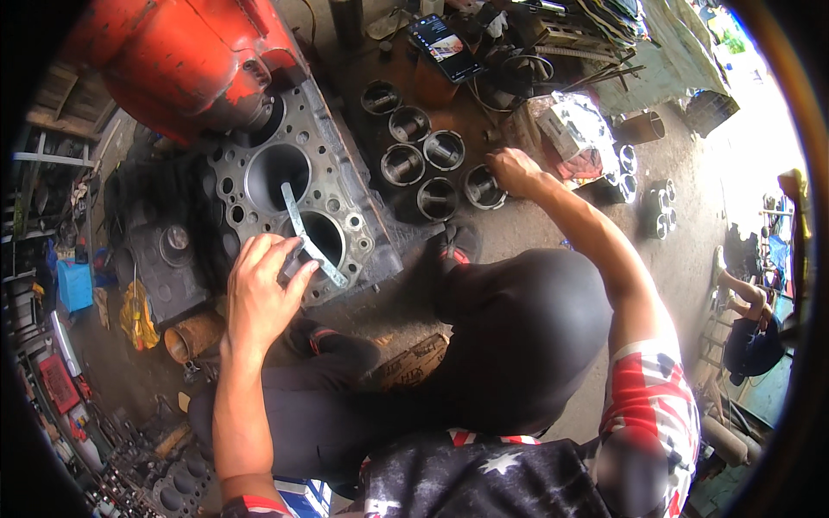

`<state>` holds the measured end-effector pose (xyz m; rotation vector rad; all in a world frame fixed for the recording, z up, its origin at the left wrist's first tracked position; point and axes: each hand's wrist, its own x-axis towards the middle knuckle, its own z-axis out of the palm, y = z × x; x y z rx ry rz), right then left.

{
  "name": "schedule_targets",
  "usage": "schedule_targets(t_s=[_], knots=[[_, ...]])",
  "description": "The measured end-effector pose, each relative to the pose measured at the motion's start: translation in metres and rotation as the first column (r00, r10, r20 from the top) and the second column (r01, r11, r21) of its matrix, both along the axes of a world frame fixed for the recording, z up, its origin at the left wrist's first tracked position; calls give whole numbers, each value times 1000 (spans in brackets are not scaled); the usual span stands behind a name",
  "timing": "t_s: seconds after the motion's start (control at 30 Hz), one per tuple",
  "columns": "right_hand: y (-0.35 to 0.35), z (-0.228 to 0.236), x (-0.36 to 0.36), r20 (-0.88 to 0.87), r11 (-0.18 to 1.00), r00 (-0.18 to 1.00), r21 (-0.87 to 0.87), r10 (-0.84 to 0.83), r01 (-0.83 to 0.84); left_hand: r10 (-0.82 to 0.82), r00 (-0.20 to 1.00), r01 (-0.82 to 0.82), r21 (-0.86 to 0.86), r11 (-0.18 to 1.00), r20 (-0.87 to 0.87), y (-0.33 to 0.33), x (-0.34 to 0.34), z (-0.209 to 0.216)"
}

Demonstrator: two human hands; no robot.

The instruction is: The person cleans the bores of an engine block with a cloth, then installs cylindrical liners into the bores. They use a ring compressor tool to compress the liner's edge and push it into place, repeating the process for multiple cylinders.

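Observation:
My left hand (266, 287) is closed on a narrow, pale grey-green strip (332, 271), pinched near its middle between thumb and fingers. The strip slants over the engine block (275, 226), across the edge of a cylinder bore (321, 235); whether it touches the block I cannot tell. Out to the right, my right hand (516, 174) has its fingers curled at the rim of a piston (485, 187) on the floor. Its fingertips are partly hidden. Several more pistons (402, 164) stand grouped beside that one.
A red-painted housing (181, 65) rises over the block's far end. A phone (445, 47) with its screen lit lies beyond the pistons. Metal sleeves (663, 207) and a white box (574, 125) are to the right. Another person (751, 341) sits at the far right.

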<state>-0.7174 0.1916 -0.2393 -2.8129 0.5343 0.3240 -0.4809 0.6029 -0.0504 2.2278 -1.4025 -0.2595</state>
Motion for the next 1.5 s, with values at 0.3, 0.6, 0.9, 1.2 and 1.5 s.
schedule_targets(t_s=[0.3, 0.6, 0.9, 1.2, 1.5], knots=[[26, -37, 31, 52, 986, 996, -152, 77, -68, 32, 997, -34, 28, 999, 76, 3, 7, -14], [125, -41, 63, -126, 993, 990, 85, -66, 77, -131, 991, 131, -11, 991, 20, 11, 7, -11], [106, -35, 105, -637, 858, 771, 389, -13, 335, -255, 965, 258, -55, 965, 59, 6, 1, -23], [107, -77, 112, -765, 925, 643, 268, 35, 268, -196, 974, 179, -146, 973, -111, 7, 0, -42], [102, -99, 104, -737, 976, 641, 192, 214, -105, -169, 943, 150, -88, 985, -288, 2, 3, -51]])
